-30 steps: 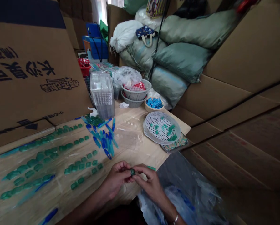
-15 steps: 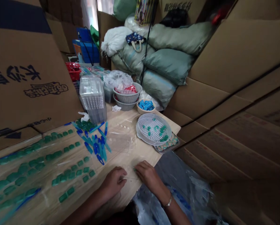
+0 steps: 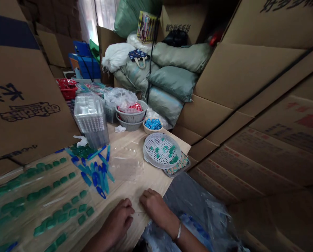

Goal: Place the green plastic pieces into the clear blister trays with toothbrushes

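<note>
Green plastic pieces (image 3: 63,216) are laid out in slanting rows across the left of a pale tabletop (image 3: 152,180), and the rows are cut off by the lower left of the view. The left hand (image 3: 116,219) is placed at the near table edge, just beside the row ends, and the right hand (image 3: 155,206) is set close by on its right. The hands are apart, with the fingers curled down, and whether anything small is pinched beneath them cannot be told. A metal bangle (image 3: 178,231) is worn on the right wrist.

Beyond the hands, a heap of blue plastic clips (image 3: 98,178) lies beside a flat clear plastic bag (image 3: 126,162). Farther back stand a stack of clear plastic trays (image 3: 90,119) and two nested grey perforated baskets (image 3: 131,117) holding red foil packets (image 3: 128,107). A small cream bowl (image 3: 153,126) is filled with blue packets (image 3: 153,123). More green pieces (image 3: 172,151) are scattered on a round white perforated tray (image 3: 152,148), which overlaps a patterned tray (image 3: 181,165).

Stuffed woven sacks (image 3: 173,82) are piled behind the table, and cardboard cartons (image 3: 22,119) wall it in. Large dark characters and a logo are printed upside down on the left carton, but they cannot be read reliably. A plastic bag (image 3: 187,227) below the table edge is partly cut off by the frame.
</note>
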